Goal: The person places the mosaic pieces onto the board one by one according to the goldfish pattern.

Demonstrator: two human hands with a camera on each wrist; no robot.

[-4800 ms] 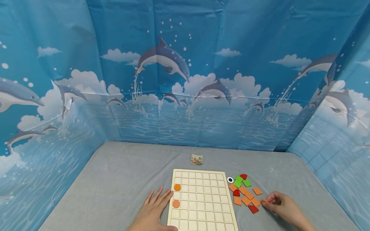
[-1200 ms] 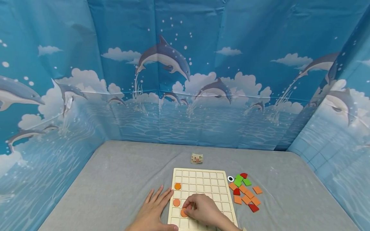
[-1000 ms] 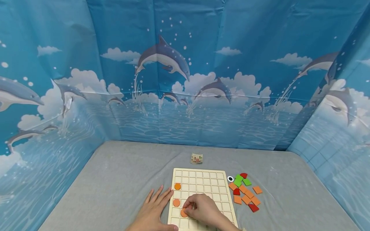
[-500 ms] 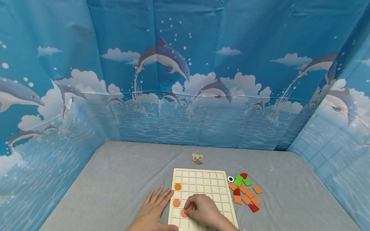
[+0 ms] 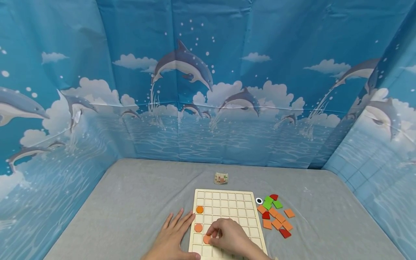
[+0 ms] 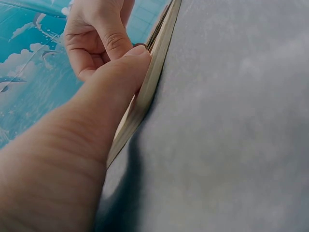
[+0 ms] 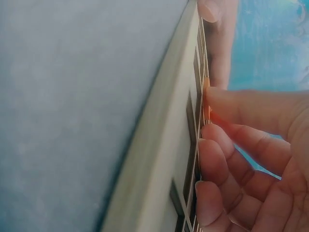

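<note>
My right hand pinches an orange disc between thumb and index finger over the wooden grid board. This disc lies in the second column from the left, low on the board. In the right wrist view the thumb is against the thin orange disc, seen edge-on, while the other fingers curl at the board's surface. My left hand lies spread along the board's left edge, its thumb at the near left part. Two more orange discs, an upper one and a lower one, sit in the leftmost column.
Right of the board lie several orange squares, green squares, red quarter-round pieces and a white ring piece with a black centre. A small printed grid card lies behind the board on the grey cloth.
Since the earliest frame, my right hand has carried the orange disc from beside the loose pieces leftward onto the board. Over the last second it has barely shifted. My left hand has stayed put.
</note>
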